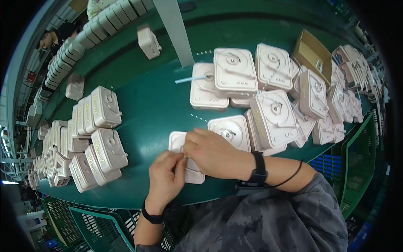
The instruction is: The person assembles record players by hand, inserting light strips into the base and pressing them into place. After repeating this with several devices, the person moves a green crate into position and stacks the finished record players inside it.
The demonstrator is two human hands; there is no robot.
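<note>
A pale pink, turntable-shaped plastic case (195, 177) lies on the green table (145, 122) in front of me, partly covered by my hands. My left hand (165, 176) is at its left side, with thumb and fingers pinched together. My right hand (214, 153) reaches across the case's top, its fingers curled and meeting the left fingertips. Something tiny and pale shows between the fingertips, too small to name. Just beyond the right hand rests another similar case (235, 126) with a round metal centre.
Stacked pink cases (273, 115) crowd the right side, one with a pale blue strip (191, 79). An open cardboard box (312, 54) stands behind them. More cases (105, 107) stand in rows at left. A grey post (174, 33) rises beyond; green crates (100, 229) sit below the near edge.
</note>
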